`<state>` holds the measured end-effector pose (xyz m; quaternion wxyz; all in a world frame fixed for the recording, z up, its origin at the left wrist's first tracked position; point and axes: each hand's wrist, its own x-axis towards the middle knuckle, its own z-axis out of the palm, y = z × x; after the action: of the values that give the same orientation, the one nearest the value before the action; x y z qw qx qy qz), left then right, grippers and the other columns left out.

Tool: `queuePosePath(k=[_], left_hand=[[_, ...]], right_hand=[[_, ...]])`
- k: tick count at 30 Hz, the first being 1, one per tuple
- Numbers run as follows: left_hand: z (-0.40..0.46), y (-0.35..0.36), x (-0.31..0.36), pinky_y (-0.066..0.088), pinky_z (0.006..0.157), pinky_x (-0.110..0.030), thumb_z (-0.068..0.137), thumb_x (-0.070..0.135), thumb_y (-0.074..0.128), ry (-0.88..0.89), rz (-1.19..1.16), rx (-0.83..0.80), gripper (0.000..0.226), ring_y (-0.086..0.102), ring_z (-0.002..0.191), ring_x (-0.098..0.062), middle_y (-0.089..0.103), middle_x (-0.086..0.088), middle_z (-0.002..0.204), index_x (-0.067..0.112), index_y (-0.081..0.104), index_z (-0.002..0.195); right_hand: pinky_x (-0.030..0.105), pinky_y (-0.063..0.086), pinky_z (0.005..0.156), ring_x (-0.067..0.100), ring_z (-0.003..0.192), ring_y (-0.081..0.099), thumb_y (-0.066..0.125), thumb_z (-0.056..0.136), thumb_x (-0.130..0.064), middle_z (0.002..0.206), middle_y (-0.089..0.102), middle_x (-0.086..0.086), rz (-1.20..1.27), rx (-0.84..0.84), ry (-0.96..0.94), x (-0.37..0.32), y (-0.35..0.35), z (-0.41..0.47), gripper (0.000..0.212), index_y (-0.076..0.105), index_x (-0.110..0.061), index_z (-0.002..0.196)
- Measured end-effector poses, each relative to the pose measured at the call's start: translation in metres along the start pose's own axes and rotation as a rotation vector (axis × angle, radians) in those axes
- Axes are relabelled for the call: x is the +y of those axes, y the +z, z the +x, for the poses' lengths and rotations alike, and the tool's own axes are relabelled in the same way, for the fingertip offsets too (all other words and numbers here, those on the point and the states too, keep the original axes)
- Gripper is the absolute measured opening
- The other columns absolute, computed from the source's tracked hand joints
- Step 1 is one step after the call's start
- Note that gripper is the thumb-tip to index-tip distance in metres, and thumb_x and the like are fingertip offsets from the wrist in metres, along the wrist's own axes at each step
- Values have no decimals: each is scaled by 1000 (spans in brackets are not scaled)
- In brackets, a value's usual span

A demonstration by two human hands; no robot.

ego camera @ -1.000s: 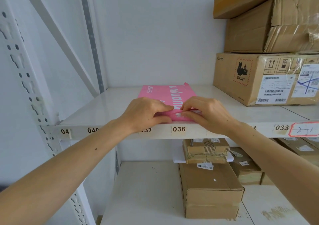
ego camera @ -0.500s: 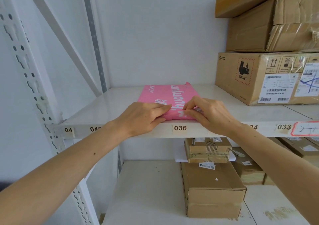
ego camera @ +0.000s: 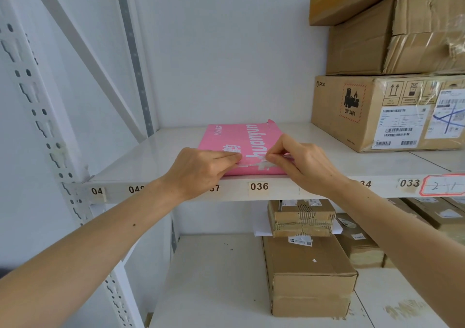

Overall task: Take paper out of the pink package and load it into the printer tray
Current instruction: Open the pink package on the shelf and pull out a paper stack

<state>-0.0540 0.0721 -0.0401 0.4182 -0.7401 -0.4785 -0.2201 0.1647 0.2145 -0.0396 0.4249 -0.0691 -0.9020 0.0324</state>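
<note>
Lying flat at the front edge of the white shelf (ego camera: 151,161) (above label 036), the pink package (ego camera: 241,138) is pinched by both hands: left hand (ego camera: 201,169) and right hand (ego camera: 304,162) grip what seems a torn wrapper flap.

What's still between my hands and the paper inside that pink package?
Only the wrapper. Both the left hand and right hand pinch the pink package at its near edge on the shelf, where it is starting to tear.
</note>
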Motion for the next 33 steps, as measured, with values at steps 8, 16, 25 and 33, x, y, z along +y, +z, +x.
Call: queuePosePath(k=[8, 16, 25, 33], left_hand=[[9, -6, 2, 47, 34, -34, 97, 38, 42, -116, -50, -38, 39, 64, 49, -26, 75, 0, 71, 13, 71, 90], [24, -17, -2, 49, 48, -36, 94, 46, 37, -250, -167, -106, 42, 58, 52, -23, 67, 3, 64, 13, 63, 88], [18, -19, -5, 56, 68, -40, 84, 47, 58, -345, -311, -158, 36, 71, 77, -17, 77, 6, 91, 20, 72, 102], [30, -22, -7, 53, 86, -27, 82, 14, 73, -565, -605, -188, 18, 69, 92, -2, 75, 1, 94, 13, 74, 100]], right_hand=[[37, 46, 49, 23, 47, 45, 38, 92, -45, 63, 62, 3, -13, 24, 36, -5, 1, 0, 41, 53, -7, 94], [43, 49, 51, 28, 49, 50, 40, 94, -41, 64, 62, 4, 16, 35, 36, -4, 0, 0, 35, 50, -8, 95], [46, 55, 60, 25, 70, 69, 46, 94, -40, 79, 71, -5, 88, 109, 56, -5, 3, 1, 29, 53, -12, 96], [42, 57, 59, 20, 105, 62, 52, 95, -10, 127, 55, 11, -97, 65, -245, 0, 4, -1, 18, 66, -13, 106]])
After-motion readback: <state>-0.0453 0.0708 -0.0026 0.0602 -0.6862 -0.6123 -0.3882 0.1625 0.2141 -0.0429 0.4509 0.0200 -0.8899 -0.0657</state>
